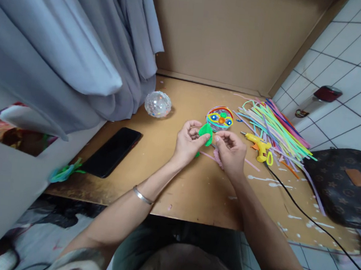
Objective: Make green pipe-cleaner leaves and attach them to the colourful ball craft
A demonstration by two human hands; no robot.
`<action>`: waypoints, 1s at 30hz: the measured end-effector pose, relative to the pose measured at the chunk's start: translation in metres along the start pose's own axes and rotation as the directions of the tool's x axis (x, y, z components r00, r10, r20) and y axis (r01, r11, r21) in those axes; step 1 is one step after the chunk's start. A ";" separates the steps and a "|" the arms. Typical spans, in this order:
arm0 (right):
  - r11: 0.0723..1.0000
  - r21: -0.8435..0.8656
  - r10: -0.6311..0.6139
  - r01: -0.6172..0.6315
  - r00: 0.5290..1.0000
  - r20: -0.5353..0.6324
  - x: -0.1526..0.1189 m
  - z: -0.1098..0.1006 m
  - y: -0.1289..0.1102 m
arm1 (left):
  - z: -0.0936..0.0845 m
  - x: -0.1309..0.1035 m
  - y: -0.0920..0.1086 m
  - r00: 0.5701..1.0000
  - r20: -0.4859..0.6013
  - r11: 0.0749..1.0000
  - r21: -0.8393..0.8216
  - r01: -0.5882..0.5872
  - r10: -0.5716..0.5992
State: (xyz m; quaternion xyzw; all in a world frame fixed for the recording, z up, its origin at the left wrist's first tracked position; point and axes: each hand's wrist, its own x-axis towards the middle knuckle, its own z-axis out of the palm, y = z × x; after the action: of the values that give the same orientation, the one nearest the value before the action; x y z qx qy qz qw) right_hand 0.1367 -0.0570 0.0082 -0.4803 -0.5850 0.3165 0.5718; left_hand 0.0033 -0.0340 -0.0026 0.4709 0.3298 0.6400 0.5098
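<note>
Currently, left hand point(187, 143) at frame centre, pinching a bright green piece point(204, 130) between thumb and fingers; the piece tilts up toward the right hand point(232, 153). Right hand just right of it, thumb and index drawn close together; can't tell if anything is gripped there. Fuzzy pink piece point(217, 158) shows at its fingertips, held or just touching: unclear. Right above both hands: round decorated piece point(221, 120), yellow, red and blue strips plus orange centre. Clear faceted bowl point(158, 104) upper left of centre on the tabletop point(162, 184). Black phone point(112, 151) left of centre, lying flat. Right of centre: yellow glue gun point(259, 146) on its side, nozzle pointing left, beside a heap of coloured stems point(276, 125). Brown patterned bag point(344, 186) at right edge.
</note>
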 end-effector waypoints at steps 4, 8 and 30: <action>0.998 -0.045 -0.041 0.037 0.995 -0.090 -0.002 0.002 0.000 | 0.000 -0.004 -0.003 0.994 0.034 0.982 0.156 -0.105 0.101; 0.999 -0.044 -0.013 0.008 0.993 -0.117 -0.003 0.006 -0.001 | -0.001 -0.008 -0.007 0.961 0.085 0.898 0.342 -0.277 0.264; 0.889 0.284 0.361 -0.360 0.931 0.052 0.002 0.000 -0.017 | 0.002 -0.008 -0.001 0.988 0.146 0.989 0.128 -0.071 0.052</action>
State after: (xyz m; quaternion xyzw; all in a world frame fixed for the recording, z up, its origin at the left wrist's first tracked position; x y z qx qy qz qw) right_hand 0.1340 -0.0606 0.0248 -0.4921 -0.4327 0.4986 0.5675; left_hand 0.0059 -0.0415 -0.0051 0.5580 0.3198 0.5969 0.4796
